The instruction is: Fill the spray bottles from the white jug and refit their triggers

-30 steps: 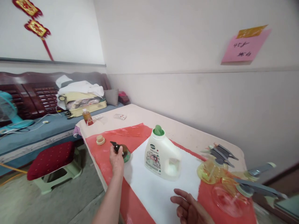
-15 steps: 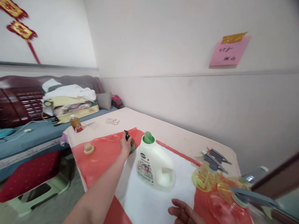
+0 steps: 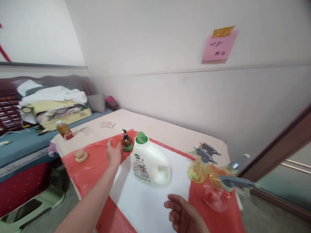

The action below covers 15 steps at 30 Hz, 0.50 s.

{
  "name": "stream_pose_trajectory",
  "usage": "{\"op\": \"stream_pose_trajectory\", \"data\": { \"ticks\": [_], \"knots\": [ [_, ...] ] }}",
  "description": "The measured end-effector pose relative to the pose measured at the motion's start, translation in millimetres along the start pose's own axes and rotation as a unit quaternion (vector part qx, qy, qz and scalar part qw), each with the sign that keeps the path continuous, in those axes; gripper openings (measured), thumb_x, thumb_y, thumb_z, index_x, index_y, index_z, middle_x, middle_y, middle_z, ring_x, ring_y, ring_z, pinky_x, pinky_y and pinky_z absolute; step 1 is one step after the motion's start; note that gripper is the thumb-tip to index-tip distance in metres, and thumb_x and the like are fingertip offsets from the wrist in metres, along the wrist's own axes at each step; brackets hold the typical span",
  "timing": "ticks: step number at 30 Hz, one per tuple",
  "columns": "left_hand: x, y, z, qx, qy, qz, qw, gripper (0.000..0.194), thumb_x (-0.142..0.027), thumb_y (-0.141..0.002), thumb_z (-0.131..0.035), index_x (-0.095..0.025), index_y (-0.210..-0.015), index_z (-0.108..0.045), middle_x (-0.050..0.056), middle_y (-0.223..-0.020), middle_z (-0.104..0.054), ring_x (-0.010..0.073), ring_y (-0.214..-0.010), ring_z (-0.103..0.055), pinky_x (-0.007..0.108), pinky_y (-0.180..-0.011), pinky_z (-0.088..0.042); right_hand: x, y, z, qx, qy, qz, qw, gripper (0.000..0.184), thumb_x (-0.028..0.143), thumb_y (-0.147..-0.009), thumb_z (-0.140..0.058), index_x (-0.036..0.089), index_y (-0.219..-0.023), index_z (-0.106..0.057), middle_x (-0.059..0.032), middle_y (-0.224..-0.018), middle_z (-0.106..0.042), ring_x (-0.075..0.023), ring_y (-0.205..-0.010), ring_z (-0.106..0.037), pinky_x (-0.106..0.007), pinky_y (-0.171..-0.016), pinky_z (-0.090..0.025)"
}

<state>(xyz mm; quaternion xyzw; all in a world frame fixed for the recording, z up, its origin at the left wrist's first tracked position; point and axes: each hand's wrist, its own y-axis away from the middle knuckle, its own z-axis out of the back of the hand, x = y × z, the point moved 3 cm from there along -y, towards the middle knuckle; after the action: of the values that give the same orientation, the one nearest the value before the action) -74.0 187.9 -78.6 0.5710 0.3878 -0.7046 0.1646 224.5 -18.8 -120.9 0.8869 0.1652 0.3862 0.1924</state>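
A brown pump bottle [image 3: 127, 143] with a black pump head and green label stands on the red sheet [image 3: 97, 168]. Just left of it, my left hand [image 3: 114, 153] is open, its fingers apart and holding nothing. A large white detergent jug [image 3: 150, 165], uncapped with a green spout in its mouth, stands upright on the white cloth [image 3: 150, 204]. My right hand [image 3: 183, 212] hovers over the cloth in front of the jug, fingers loosely curled and apart, with nothing in it. The jug's cap [image 3: 81, 156], pale and upturned, seems to lie on the red sheet at left.
Clear spray bottles with grey trigger heads, one yellowish [image 3: 198, 170] and one clear [image 3: 218, 194], stand at the right. A drink bottle [image 3: 64, 130] is at the table's far left corner. A red-cushioned stool [image 3: 24, 187] stands left of the table. A pink note [image 3: 220, 47] hangs on the wall.
My left hand has let go of the pump bottle and drawn off to its left, opening. The view has turned to the right. The jug stays where it stood.
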Motion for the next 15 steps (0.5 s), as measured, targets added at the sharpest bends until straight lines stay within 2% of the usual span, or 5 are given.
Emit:
{"op": "stream_pose_trajectory", "data": {
  "ticks": [4, 7, 9, 11, 15],
  "knots": [
    [-56, 67, 35.1, -0.016, 0.075, -0.053, 0.996, 0.052, -0.034, -0.081, -0.066, -0.022, -0.127, -0.046, 0.009, -0.138, -0.05, 0.0244, -0.128, -0.046, 0.045, -0.111, -0.032, 9, 15, -3, -0.1, 0.042, 0.179, 0.978, 0.034, 0.047, -0.075, -0.067, 0.014, -0.085, -0.064, -0.0065, -0.074, -0.065, -0.0115, -0.053, -0.051, -0.023, -0.049, -0.034],
    [-93, 139, 39.4, 0.101, 0.161, -0.085, 0.978, 0.056, -0.032, -0.078, -0.069, -0.03, -0.13, -0.048, 0.004, -0.139, -0.051, 0.0264, -0.133, -0.043, 0.046, -0.113, -0.03, 29, 35, 1, -0.17, 0.066, 0.332, 0.926, 0.029, 0.047, -0.077, -0.067, 0.018, -0.077, -0.061, 0.0011, -0.066, -0.056, -0.0125, -0.057, -0.046, -0.027, -0.056, -0.036],
    [-101, 190, 31.4, 0.217, 0.149, -0.039, 0.964, 0.054, -0.031, -0.081, -0.066, -0.038, -0.131, -0.048, 0.0, -0.143, -0.048, 0.0266, -0.133, -0.042, 0.045, -0.112, -0.032, 48, 52, 8, -0.222, 0.077, 0.428, 0.873, 0.028, 0.048, -0.078, -0.065, 0.021, -0.079, -0.06, 0.0024, -0.067, -0.053, -0.0147, -0.063, -0.047, -0.03, -0.064, -0.038],
    [-101, 238, 17.3, 0.324, 0.119, -0.012, 0.938, 0.049, -0.03, -0.079, -0.066, -0.037, -0.126, -0.055, 0.001, -0.137, -0.054, 0.0277, -0.126, -0.049, 0.044, -0.107, -0.039, 69, 67, 21, -0.285, 0.066, 0.497, 0.817, 0.028, 0.05, -0.082, -0.059, 0.022, -0.084, -0.058, 0.0025, -0.073, -0.053, -0.0158, -0.069, -0.047, -0.031, -0.07, -0.039],
    [-106, 307, -26.2, 0.48, 0.081, -0.002, 0.874, 0.041, -0.032, -0.082, -0.06, -0.024, -0.123, -0.059, 0.009, -0.13, -0.06, 0.0269, -0.121, -0.053, 0.043, -0.103, -0.04, 103, 77, 56, -0.392, 0.005, 0.524, 0.756, 0.023, 0.043, -0.088, -0.045, 0.022, -0.082, -0.05, 0.0021, -0.076, -0.05, -0.0147, -0.068, -0.047, -0.03, -0.068, -0.039]
  ]
}}
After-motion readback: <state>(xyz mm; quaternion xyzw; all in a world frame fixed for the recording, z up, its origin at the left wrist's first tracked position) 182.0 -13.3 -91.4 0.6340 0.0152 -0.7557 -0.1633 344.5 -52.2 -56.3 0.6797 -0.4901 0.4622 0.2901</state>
